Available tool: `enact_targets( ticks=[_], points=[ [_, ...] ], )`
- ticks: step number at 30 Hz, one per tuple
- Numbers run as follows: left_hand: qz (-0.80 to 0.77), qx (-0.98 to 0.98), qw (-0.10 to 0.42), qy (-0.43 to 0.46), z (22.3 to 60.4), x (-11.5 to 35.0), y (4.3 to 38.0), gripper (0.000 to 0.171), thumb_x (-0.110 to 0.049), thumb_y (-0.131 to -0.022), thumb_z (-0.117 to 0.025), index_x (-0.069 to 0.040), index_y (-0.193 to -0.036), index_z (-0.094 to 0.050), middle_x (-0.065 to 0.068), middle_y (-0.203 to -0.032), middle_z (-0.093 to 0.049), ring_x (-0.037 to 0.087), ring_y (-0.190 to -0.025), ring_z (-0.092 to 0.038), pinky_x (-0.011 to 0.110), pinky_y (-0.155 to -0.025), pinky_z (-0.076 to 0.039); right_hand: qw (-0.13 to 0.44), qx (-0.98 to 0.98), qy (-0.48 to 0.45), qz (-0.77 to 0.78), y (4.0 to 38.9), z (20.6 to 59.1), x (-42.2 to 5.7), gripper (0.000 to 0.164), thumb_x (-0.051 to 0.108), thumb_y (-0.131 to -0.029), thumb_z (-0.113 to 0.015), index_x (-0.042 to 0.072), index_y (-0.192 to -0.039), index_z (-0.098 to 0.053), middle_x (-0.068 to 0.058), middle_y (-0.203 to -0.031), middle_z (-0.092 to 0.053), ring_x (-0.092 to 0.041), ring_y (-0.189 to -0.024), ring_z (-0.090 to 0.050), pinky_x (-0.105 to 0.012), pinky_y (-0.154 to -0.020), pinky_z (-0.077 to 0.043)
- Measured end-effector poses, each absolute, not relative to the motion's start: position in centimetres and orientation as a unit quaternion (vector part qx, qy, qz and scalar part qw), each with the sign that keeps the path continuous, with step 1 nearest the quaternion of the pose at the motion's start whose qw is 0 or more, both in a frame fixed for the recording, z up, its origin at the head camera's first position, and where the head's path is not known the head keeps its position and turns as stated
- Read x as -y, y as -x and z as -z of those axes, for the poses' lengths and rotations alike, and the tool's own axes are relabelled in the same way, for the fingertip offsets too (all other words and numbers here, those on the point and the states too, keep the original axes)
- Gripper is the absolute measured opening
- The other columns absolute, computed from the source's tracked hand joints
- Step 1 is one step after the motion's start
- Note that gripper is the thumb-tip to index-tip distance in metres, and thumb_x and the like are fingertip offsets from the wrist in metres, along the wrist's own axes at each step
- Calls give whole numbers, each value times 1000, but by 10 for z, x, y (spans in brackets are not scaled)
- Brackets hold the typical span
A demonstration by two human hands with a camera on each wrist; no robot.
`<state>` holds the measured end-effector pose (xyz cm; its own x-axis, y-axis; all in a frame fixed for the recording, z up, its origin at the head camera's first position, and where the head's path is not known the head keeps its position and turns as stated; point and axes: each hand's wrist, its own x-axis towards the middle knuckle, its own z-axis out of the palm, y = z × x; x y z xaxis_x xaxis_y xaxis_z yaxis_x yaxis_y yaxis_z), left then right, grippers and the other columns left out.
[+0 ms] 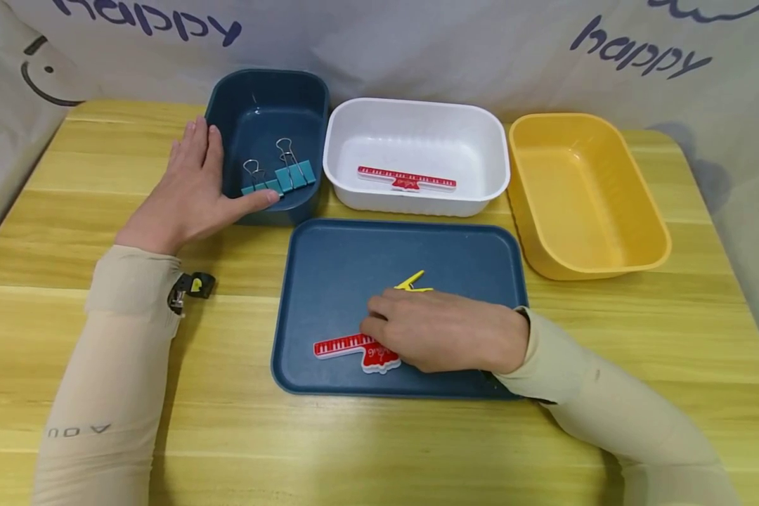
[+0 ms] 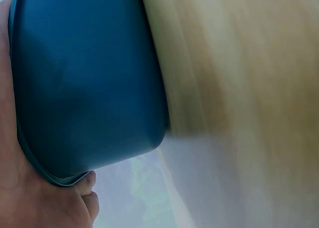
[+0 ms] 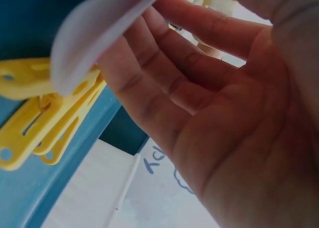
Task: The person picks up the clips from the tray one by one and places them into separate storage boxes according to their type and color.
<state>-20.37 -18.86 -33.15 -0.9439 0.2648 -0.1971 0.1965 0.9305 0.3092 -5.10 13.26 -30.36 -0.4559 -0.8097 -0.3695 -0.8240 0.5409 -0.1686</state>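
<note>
My right hand (image 1: 439,330) is over the dark blue tray (image 1: 329,260), its curled fingers gripping a red and white piano-key clip (image 1: 341,344). The clip's right part is hidden under the hand; its white edge (image 3: 82,44) shows by the fingertips in the right wrist view. Just beyond the hand lie yellow clothespins (image 3: 47,108), partly covered in the head view. My left hand (image 1: 192,186) rests on the left rim of the dark blue bin (image 1: 266,91), fingers straight and thumb over the front rim. Teal binder clips (image 1: 296,174) lie inside that bin, close to the thumb.
Right of the blue bin stands a white bin (image 1: 417,112) with another red piano-key clip (image 1: 407,179) in it. A yellow bin (image 1: 588,211) stands at the right, beside the tray's back corner. A white cloth with writing hangs behind the wooden table (image 1: 240,436).
</note>
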Motion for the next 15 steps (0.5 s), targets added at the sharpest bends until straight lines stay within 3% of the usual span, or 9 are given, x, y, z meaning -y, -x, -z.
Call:
enact_targets(
  ticks=[15],
  points=[
    [-123, -978, 116, -124, 330, 188, 203, 127, -89, -87, -38, 1, -162, 11, 15, -170, 26, 37, -161, 21, 56, -134, 8, 225, -850, 476, -11, 53, 302, -133, 33, 17, -102, -65, 12, -134, -65, -3, -120, -68, -19, -104, -61, -32, -94, -59]
  ],
)
